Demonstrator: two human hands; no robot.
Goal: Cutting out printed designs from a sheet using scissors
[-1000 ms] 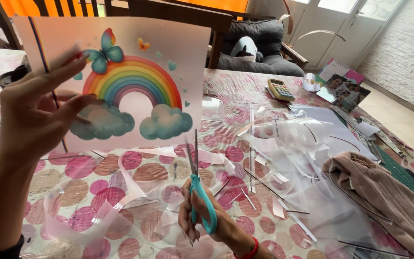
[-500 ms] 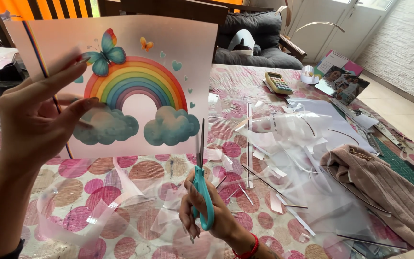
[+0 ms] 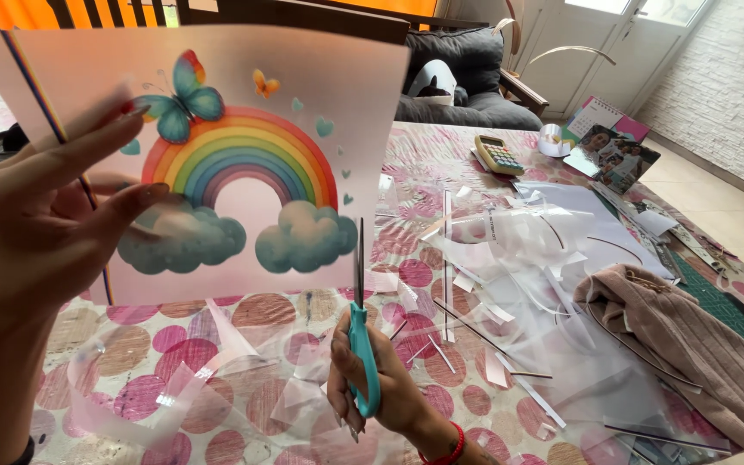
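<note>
Left hand holds up a white printed sheet with a pastel rainbow, two grey-blue clouds and a teal butterfly, roughly upright and facing the camera, above the tabletop covered in a pink-and-brown circle-patterned cloth. Left grip is clamped on the sheet's left edge: fingers spread across the printed face, thumb apparently behind. Right hand holds teal-handled scissors, fingers through the loops, blades pointing to 12 o'clock. Blades look nearly together; the tip lies at the sheet's bottom edge, just right of the right-hand cloud. Key relation: the sheet lies at 12 o'clock from the right grip, and the scissors' long axis runs nearly straight up, square to the sheet's bottom edge. The right hand is the nearer one to that edge; the left hand sits at 10 o'clock from it. Clear plastic strips and offcuts litter the cloth at 2 o'clock, beside a folded beige knitted garment.
</note>
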